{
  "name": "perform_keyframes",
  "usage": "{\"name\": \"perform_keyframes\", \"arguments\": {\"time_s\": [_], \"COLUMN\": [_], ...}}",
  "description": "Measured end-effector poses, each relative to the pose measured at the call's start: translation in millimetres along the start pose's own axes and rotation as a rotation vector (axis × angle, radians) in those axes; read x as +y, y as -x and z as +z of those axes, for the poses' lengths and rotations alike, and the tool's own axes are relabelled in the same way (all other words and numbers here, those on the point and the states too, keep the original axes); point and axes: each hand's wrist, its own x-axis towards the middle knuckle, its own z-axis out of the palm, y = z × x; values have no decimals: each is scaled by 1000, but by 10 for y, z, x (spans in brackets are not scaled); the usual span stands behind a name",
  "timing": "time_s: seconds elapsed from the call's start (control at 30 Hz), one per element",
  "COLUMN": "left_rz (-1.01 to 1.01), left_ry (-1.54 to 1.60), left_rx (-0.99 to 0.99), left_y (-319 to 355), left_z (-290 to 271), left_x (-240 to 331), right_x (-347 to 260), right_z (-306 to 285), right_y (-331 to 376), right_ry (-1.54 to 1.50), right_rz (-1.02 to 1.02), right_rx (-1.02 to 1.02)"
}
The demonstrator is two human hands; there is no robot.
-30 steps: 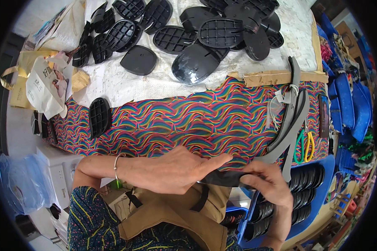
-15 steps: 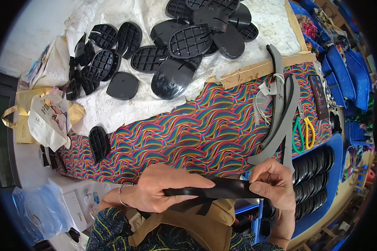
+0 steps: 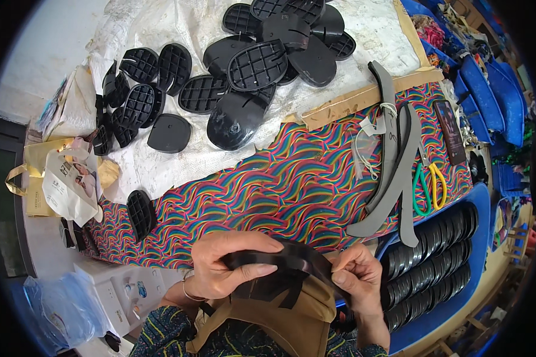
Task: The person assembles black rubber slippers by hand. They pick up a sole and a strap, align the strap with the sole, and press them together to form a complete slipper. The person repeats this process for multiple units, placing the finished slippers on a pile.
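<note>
Close to my body, both hands hold a glossy black curved strip [image 3: 301, 254] in front of a tan apron [image 3: 298, 318]. My left hand [image 3: 220, 265] grips one end, with the thumb below and the fingers above. The other end is pinched by the thumb and fingers of my right hand [image 3: 358, 275]. Part of the strip is hidden behind the fingers. On the table beyond my left hand lies a single black gridded sole-shaped piece [image 3: 141, 215]. Long grey curved strips [image 3: 372, 225] rest beyond my right hand.
Black sole-shaped pieces [image 3: 257, 65] are heaped on a white sheet [image 3: 190, 169] at the far side. Scissors [image 3: 438, 184] with green and yellow handles and a phone [image 3: 448, 132] lie at right. A blue crate [image 3: 481, 226] holds rows of black curved pieces. Bags [image 3: 71, 184] stand at left.
My right hand has moved left and slightly down, closer to my left hand. The black strip now bows upward and slopes down to the right. The view has shifted slightly.
</note>
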Motion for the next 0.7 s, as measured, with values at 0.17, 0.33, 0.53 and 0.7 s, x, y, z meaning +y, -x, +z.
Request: {"name": "perform_keyframes", "arguments": {"time_s": [0.17, 0.33, 0.53, 0.7], "left_rz": [-74, -132, -121, -63], "left_ry": [180, 358, 386, 326], "left_rx": [148, 219, 266, 246], "left_y": [-39, -93, -135, -158], "left_z": [124, 238, 319, 312], "left_x": [-113, -256, -358, -373], "right_x": [337, 494, 596, 640], "right_z": [148, 261, 225, 168], "right_y": [-20, -135, -224, -314], "right_ry": [-38, -30, -60, -232], "right_rz": [-166, -240, -198, -136], "right_rx": [67, 159, 247, 165]}}
